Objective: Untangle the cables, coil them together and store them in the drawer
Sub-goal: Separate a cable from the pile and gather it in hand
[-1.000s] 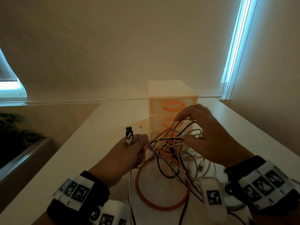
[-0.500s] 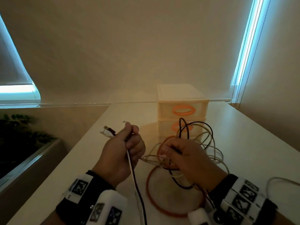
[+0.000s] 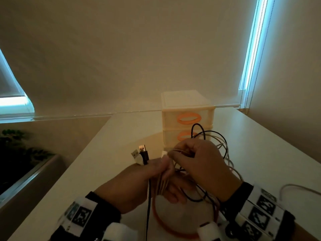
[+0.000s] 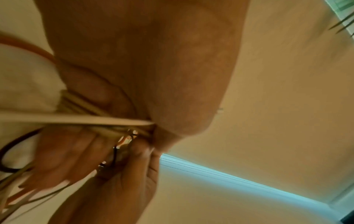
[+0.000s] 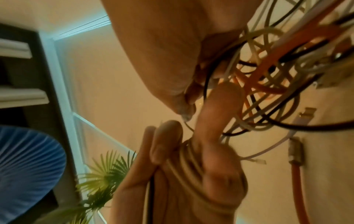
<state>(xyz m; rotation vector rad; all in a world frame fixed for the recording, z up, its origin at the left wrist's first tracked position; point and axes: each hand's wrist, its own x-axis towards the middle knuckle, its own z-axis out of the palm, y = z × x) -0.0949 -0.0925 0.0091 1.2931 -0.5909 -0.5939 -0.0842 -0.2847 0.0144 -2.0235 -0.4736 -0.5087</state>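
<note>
A tangle of black, white and orange cables (image 3: 215, 145) hangs between both hands above the white table (image 3: 107, 153). My left hand (image 3: 139, 181) grips a bunch of cable strands; two USB plugs (image 3: 141, 154), one black and one white, stick up past its thumb. My right hand (image 3: 199, 164) pinches strands at the top of the tangle, right beside the left thumb. In the right wrist view the cables (image 5: 268, 72) loop round the right fingers, and pale strands (image 5: 189, 165) wrap over the left fingers. An orange loop (image 3: 161, 221) lies on the table below. The cream drawer unit (image 3: 186, 117) with orange handles stands behind, all drawers closed.
A white cable end (image 3: 300, 188) lies on the table at the right. A plant (image 3: 15, 150) stands below the table's left edge. Window blinds with bead cords (image 3: 248, 66) hang at the back right. Wall rises behind the drawer unit.
My right hand has risen from the table and closed in on the left hand. The left hand moved right, and the plugs now point upward.
</note>
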